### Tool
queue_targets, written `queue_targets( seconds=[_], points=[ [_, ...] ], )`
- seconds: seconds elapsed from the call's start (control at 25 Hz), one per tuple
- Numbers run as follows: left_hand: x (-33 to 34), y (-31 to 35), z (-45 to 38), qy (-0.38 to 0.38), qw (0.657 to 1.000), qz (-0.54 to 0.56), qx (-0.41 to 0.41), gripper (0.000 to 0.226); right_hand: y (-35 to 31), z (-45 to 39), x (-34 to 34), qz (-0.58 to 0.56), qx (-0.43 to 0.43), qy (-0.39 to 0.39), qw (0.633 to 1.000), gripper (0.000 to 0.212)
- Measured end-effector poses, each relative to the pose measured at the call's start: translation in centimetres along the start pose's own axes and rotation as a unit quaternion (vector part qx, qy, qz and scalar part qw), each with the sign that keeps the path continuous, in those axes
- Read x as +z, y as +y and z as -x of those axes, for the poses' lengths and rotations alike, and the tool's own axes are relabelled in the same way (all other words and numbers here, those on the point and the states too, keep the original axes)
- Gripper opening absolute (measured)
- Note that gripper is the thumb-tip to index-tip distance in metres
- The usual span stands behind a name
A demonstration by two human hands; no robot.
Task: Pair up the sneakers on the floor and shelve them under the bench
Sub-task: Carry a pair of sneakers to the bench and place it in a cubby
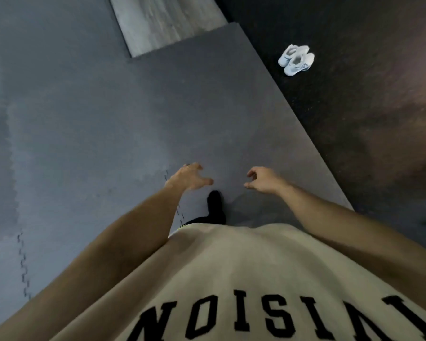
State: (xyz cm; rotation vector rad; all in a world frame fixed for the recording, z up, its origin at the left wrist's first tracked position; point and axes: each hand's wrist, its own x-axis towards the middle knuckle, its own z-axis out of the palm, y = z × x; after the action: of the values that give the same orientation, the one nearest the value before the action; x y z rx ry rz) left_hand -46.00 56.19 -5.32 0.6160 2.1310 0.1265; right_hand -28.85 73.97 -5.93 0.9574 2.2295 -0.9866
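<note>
From my remote seat: I see a beige shirt (244, 267) with big black block letters (256, 316) across the chest. Both forearms are bare, no sleeves showing. Below the hem, one black sock or shoe (215, 205).

1. Two white sneakers (296, 60) sit side by side, touching, on the dark speckled floor (367, 94), just beyond the edge of the grey foam mat (108, 114).
2. The left hand (190, 177) and right hand (261, 179) hang over the mat, fingers loosely curled, holding nothing.
3. A black-socked foot (215, 205) stands on the mat below the hands.
4. A beige shirt (244, 267) with black letters fills the bottom.
</note>
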Motion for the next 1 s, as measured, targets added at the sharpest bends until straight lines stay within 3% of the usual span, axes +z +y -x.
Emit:
queue_targets(
  seconds=[0.28, 1.0],
  points=[
    [-16.1, 6.9, -13.9, 0.01, 0.997, -0.051, 0.054, 0.082, -6.2, -12.1, -12.7, -0.066, 0.046, 0.029, 0.996, 0.049],
    [-43.5, 25.5, -44.8, -0.006, 0.988, -0.11, 0.11, 0.081, -12.2, -41.1, -42.1, -0.118, 0.089, 0.062, 0.987, 0.051]
  ],
)
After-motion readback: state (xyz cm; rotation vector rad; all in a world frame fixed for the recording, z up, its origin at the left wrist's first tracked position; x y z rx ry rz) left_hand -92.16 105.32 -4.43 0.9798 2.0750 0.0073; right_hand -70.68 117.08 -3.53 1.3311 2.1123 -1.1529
